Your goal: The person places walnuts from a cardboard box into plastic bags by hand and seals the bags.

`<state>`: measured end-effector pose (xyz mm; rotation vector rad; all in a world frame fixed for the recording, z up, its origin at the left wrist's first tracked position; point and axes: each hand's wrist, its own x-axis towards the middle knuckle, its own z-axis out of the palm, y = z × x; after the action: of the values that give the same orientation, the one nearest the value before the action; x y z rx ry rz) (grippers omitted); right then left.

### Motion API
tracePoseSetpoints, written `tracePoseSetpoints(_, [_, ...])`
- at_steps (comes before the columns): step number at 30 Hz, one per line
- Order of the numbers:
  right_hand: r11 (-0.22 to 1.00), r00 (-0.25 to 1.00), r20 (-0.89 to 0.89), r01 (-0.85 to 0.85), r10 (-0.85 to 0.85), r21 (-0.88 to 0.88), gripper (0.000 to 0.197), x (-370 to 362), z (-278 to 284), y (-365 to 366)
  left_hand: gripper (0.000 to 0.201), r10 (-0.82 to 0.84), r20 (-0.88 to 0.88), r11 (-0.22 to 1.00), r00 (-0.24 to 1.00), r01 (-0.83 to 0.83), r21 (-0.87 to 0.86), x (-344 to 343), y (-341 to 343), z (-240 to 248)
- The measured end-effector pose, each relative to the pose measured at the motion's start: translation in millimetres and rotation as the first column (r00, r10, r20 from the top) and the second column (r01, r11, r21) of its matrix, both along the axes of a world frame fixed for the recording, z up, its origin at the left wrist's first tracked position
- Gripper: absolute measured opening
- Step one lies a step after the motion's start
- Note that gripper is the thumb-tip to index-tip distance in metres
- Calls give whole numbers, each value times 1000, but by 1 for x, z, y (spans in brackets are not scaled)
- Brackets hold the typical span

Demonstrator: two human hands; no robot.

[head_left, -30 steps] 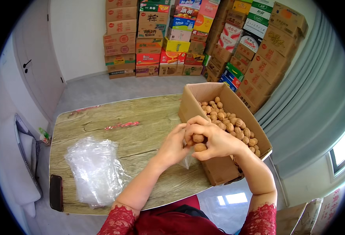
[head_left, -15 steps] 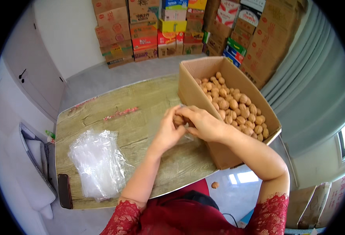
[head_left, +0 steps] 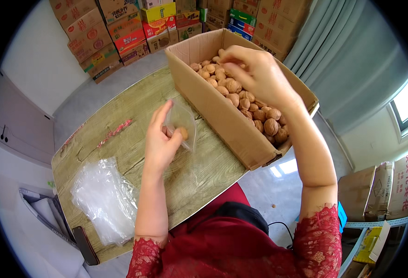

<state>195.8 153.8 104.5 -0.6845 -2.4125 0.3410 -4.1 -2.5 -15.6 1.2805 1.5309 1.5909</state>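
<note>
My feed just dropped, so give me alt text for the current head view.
The right hand is over walnuts in an open cardboard box, while the left hand holds a clear plastic bag with a walnut visible in it. A pile of clear plastic and a dark phone lie farther left on the wood-patterned table.

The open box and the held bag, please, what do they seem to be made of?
Open box: apparently cardboard, brown and matte, from its dull walls and creased edges. Held bag: probably thin plastic film, translucent with a slight sheen, since the tabletop shows through.
</note>
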Motion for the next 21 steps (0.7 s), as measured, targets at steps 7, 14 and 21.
tracePoseSetpoints(7, [983,743,660,182,-113,-37,80,58,-50,38,66,-19,-37,1000,999,19,15,-5,-5,-1])
tracePoseSetpoints(14, [971,766,637,208,-85,-121,85,43,-48,47,69,-15,-112,997,994,23,70,-7,-3,3])
tracePoseSetpoints(21, [992,805,591,30,47,-119,65,42,-59,59,69,8,-193,996,981,8,85,-8,0,-5])
